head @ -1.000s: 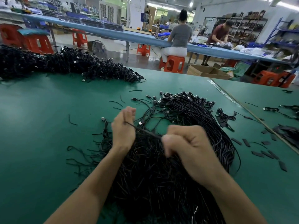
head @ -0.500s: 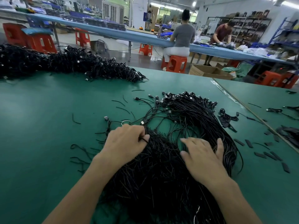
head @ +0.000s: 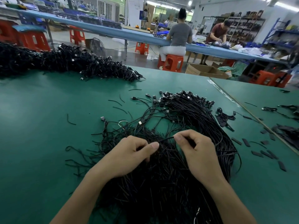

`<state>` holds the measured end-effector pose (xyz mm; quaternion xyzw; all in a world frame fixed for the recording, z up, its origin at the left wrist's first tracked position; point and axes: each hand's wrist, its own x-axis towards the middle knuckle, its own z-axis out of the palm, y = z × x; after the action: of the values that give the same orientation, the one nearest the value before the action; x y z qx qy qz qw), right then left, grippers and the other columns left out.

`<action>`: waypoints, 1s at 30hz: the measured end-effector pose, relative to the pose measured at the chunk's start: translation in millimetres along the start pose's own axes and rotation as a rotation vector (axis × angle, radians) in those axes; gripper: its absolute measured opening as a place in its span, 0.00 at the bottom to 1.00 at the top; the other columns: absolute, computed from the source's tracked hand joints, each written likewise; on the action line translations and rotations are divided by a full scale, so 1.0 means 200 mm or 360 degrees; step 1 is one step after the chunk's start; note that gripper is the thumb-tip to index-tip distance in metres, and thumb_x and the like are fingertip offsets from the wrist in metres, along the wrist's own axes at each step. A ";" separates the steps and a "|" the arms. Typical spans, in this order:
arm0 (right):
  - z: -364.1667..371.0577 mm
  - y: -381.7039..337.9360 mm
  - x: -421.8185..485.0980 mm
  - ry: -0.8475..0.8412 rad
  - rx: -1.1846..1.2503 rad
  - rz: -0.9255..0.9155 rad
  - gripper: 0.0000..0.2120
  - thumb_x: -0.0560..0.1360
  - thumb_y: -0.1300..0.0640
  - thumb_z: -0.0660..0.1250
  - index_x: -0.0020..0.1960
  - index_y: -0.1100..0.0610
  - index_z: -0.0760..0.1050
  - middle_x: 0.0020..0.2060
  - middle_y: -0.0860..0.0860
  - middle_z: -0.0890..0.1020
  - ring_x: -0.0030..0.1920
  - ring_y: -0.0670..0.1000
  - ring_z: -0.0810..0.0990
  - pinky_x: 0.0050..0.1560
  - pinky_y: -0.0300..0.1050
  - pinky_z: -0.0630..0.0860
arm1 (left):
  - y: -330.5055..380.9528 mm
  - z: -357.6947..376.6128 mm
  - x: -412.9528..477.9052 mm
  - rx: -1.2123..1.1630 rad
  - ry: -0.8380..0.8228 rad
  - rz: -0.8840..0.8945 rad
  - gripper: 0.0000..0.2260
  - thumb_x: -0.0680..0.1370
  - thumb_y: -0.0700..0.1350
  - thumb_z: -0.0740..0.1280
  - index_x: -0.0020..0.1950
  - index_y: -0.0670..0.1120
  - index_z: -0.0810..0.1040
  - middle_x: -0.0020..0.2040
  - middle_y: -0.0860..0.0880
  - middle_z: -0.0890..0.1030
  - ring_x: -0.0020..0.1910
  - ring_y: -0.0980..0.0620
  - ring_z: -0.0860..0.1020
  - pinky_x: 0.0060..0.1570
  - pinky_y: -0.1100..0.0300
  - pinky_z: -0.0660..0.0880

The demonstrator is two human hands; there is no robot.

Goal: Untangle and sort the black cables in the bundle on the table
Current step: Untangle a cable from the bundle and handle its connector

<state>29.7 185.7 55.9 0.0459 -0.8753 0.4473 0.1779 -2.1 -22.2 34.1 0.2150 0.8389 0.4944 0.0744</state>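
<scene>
Progress: judged early.
- The bundle [head: 161,183] lay in the lower centre of the frame on the green desk [head: 40,135]. It was a dense black mass running down under both forearms.
- Its upper-right flank looked partly ordered. The cables there ran in a parallel sweep, with their connector ends [head: 182,97] gathered just above centre.
- Its left side and middle were a snarl, with loops and loose ends straggling out onto the desk.
- No separate finished pile could be made out beside the bundle.
- A second long heap [head: 64,62] lay well apart in the upper left. Whether it was sorted stock or work waiting could not be told.
- Short cut strands [head: 118,102] were scattered left of centre, and flat black pieces [head: 262,152] at the right.
- Most of the untangling looked still to do.

Grip:
- Right grip [head: 199,152]: thumb and forefinger were pinched tight on one thin cable [head: 166,139], raised just above the mass. The other fingers were curled under.
- Left grip [head: 129,157]: the fingers were curled down into the bundle. The thumb was extended and closing toward them, its tip just beside the lower end of that same cable. It appeared clamped on strands of the bundle. Whether it also held the raised cable could not be told.
- The two grips were near one another, with the cable bridging the gap between them.
</scene>
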 end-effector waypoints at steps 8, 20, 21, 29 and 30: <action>0.08 -0.06 -0.01 -0.0475 0.0206 -0.0014 0.12 0.80 0.50 0.65 0.38 0.45 0.80 0.30 0.48 0.79 0.30 0.52 0.73 0.32 0.52 0.71 | 0.16 0.05 -0.04 -0.1579 -0.0502 0.0073 0.22 0.82 0.58 0.59 0.35 0.47 0.77 0.26 0.54 0.60 0.23 0.57 0.56 0.22 0.67 0.58; 0.09 -0.13 -0.04 -0.0562 -0.0268 -0.0245 0.06 0.78 0.51 0.68 0.44 0.48 0.82 0.37 0.41 0.79 0.42 0.41 0.77 0.43 0.33 0.71 | 0.00 0.11 0.04 -0.0404 0.0464 0.0132 0.17 0.84 0.49 0.59 0.41 0.46 0.82 0.33 0.52 0.82 0.33 0.56 0.80 0.34 0.64 0.76; 0.08 -0.13 -0.02 -0.0493 -0.0279 -0.0275 0.05 0.77 0.51 0.70 0.43 0.48 0.82 0.36 0.41 0.78 0.42 0.42 0.77 0.42 0.32 0.71 | 0.01 0.12 0.04 -0.0305 0.0373 0.0112 0.19 0.83 0.52 0.59 0.36 0.47 0.79 0.29 0.54 0.79 0.27 0.58 0.76 0.29 0.64 0.72; 0.08 -0.08 0.09 -0.0333 0.0340 -0.0133 0.08 0.73 0.48 0.72 0.40 0.52 0.82 0.33 0.49 0.82 0.34 0.45 0.77 0.36 0.45 0.74 | 0.08 0.03 -0.01 -0.1302 -0.0404 -0.0279 0.25 0.81 0.61 0.57 0.30 0.47 0.73 0.21 0.54 0.61 0.17 0.58 0.59 0.20 0.67 0.59; 0.10 -0.08 0.09 -0.0324 0.0400 -0.0101 0.11 0.73 0.46 0.70 0.40 0.53 0.83 0.30 0.48 0.80 0.32 0.44 0.74 0.33 0.44 0.72 | 0.09 0.01 -0.01 -0.1521 -0.0505 -0.0264 0.23 0.80 0.59 0.59 0.30 0.47 0.72 0.21 0.54 0.61 0.17 0.59 0.59 0.19 0.67 0.59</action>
<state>12.1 162.8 63.2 0.1405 -0.8241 0.5405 0.0951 6.3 -14.0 47.9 0.1622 0.5117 0.7766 0.3298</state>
